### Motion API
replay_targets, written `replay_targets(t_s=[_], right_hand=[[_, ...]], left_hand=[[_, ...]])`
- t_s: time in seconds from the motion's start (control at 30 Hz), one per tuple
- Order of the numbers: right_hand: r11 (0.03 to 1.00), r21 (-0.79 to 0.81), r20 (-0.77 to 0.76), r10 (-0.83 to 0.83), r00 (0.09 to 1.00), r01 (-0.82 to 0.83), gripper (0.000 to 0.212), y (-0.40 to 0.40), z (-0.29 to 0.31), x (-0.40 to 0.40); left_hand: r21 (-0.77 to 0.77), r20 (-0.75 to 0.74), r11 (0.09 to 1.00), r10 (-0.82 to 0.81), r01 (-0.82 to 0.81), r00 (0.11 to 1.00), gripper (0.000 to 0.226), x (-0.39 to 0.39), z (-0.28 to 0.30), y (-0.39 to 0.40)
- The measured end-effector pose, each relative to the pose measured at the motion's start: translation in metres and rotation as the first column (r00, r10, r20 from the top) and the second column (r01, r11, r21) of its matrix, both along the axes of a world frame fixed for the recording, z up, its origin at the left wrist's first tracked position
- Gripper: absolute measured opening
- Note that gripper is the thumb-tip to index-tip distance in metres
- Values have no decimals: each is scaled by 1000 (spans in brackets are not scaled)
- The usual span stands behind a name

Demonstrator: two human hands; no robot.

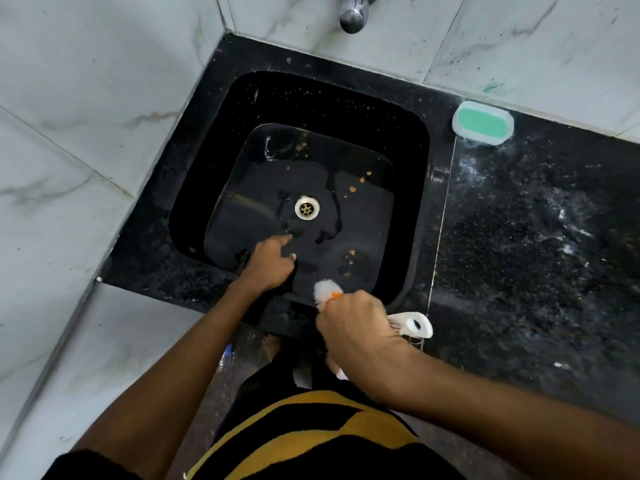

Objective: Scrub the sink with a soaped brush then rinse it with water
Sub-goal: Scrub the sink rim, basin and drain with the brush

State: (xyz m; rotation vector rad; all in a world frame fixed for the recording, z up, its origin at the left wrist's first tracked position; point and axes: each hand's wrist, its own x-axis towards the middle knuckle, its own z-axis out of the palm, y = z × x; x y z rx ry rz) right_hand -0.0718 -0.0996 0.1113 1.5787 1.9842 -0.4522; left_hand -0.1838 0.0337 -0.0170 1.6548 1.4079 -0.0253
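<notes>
The black sink (207, 161) is set into a dark stone counter, with a metal drain (307, 208) in the middle and brownish spots on its wet floor. My right hand (360, 327) is closed on a brush (327, 291) at the sink's near rim; white bristles and an orange part stick out ahead of the fist, and the white handle end shows behind it. My left hand (270, 261) reaches into the basin near the front left, index finger extended toward the drain, other fingers curled, holding nothing. A green soap bar in a white dish (483, 123) sits on the counter, back right of the sink.
A chrome tap (353, 13) juts from the marble wall above the sink's far edge. Marble walls close the left and back sides. The wet black counter (536, 237) stretches to the right. My feet and a plastic bottle (230, 355) are on the floor below.
</notes>
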Motion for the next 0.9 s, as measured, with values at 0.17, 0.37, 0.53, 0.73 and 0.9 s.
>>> replay_targets(t_s=[0.17, 0.37, 0.53, 0.73, 0.9], right_hand=[[983, 52, -112, -172, 979, 179, 43, 14, 3, -2], [944, -131, 328, -248, 912, 303, 33, -7, 46, 96], [942, -128, 105, -297, 949, 309, 36, 15, 25, 36], [971, -6, -76, -238, 968, 238, 30, 63, -4, -31], [944, -115, 156, -289, 944, 308, 31, 32, 13, 29]], left_hand=[[-5, -40, 1000, -5, 5, 999, 54, -15, -6, 6], [-81, 12, 996, 28, -27, 1000, 53, -12, -10, 6], [-125, 9, 992, 21, -20, 1000, 55, -18, -14, 15], [-69, 24, 998, 2, 0, 1000, 61, -19, -17, 17], [-70, 34, 997, 8, -6, 999, 62, -20, -22, 17]])
